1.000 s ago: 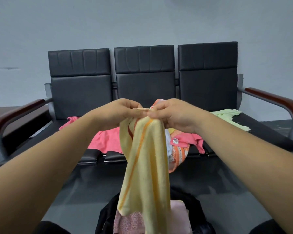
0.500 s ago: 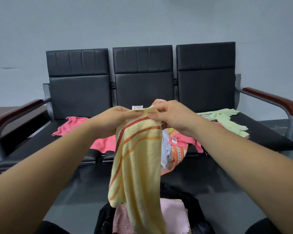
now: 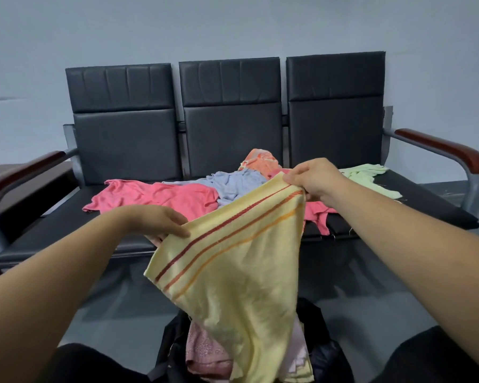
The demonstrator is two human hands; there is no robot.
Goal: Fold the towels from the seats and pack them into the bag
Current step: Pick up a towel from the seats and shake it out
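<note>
The towel (image 3: 233,272) is held spread in front of the bench (image 3: 230,128), over the bag (image 3: 329,357); its striped edge is pinched at either end by the left hand (image 3: 155,221) and the right hand (image 3: 315,179), evidently so a fold can be made squarely.

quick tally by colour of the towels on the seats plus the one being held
yellow towel, held by left hand and right hand: 1
pink towel: 1 (the pink piece further right may be a second, cannot tell)
pale blue towel: 1
orange towel: 1
light green towel: 1
total: 5
</note>
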